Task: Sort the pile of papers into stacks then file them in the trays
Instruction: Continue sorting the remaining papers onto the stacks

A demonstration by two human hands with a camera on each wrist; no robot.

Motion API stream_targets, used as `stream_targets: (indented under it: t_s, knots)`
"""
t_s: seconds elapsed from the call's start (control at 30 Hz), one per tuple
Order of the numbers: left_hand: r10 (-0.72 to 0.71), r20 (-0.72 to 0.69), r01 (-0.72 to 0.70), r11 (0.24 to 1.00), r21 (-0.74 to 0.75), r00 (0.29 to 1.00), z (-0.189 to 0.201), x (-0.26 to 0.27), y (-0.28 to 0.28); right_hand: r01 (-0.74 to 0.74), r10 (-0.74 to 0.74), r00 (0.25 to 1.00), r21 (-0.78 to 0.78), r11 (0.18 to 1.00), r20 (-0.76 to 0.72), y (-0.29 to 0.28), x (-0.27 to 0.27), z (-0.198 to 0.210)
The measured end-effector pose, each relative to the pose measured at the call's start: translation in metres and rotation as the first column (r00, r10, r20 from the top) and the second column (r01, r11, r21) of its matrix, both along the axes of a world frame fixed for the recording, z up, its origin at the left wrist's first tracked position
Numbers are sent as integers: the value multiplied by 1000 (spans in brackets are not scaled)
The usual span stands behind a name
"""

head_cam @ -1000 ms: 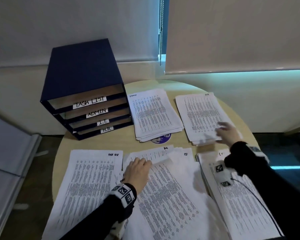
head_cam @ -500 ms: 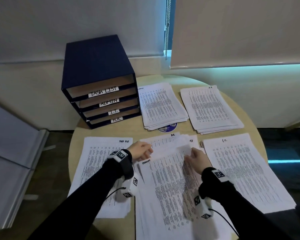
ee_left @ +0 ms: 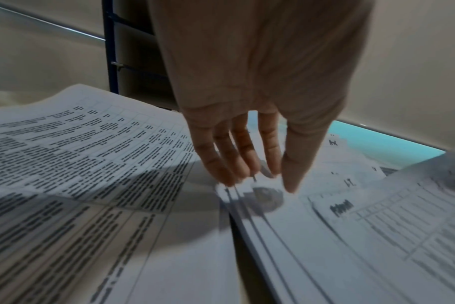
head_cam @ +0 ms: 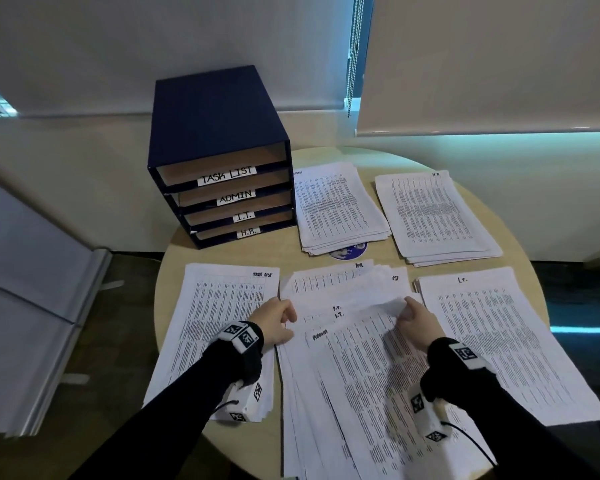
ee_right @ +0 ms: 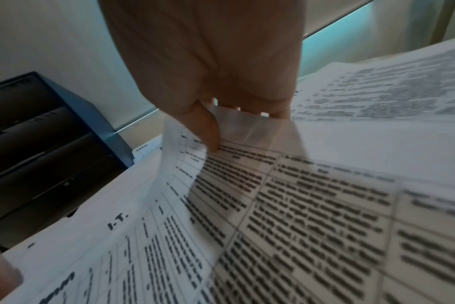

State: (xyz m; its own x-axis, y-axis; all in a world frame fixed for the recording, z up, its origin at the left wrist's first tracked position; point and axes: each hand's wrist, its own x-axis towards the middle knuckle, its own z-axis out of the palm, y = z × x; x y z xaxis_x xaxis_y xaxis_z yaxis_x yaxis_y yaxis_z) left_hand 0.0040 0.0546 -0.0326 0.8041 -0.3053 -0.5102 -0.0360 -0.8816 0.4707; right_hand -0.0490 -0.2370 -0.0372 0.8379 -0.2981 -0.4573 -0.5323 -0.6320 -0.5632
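At nine o'clock the trays [head_cam: 222,188] wait, slots empty. The left hand [head_cam: 274,323], fingers straight and relaxed, rests on the unsorted pile [head_cam: 354,368] at six o'clock, likely to steady it, while the right hand [head_cam: 418,320] pinches the top sheet's corner [ee_right: 229,123], peeling it up, presumably to read its label.

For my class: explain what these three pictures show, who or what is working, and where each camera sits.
No machine here: a person sorts papers with bare hands. The wide picture comes from a camera on the head; the two close ones from cameras on each wrist, looking along the fingers. A round table carries a blue tray unit labelled TASK LIST, ADMIN, I.T., H.R., four sorted stacks, and a loose middle pile. The right hand pinches the corner of a sheet and lifts it. The left hand rests its fingers on the pile's edge.
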Motion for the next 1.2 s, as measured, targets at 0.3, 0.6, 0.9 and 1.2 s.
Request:
stream_targets:
  t_s: [0.3, 0.6, 0.9, 1.2]
  knots:
    - [-113, 127, 99, 989, 108, 985, -18, -5, -7, 44, -42, 999, 61, 997, -28, -2, -18, -3]
    - [-321, 382, 299, 947, 119, 866, -20, -11, -19, 59, -62, 998, 102, 993, 26, 2, -34, 1]
    - [-353, 457, 285, 935, 212, 816, -31, -18, -34, 122, -124, 992, 77, 990, 26, 0, -41, -9]
    - [-326, 429, 285, 945, 159, 842, -38, -19, -28, 123, -116, 986, -53, 991, 121, 3, -33, -17]
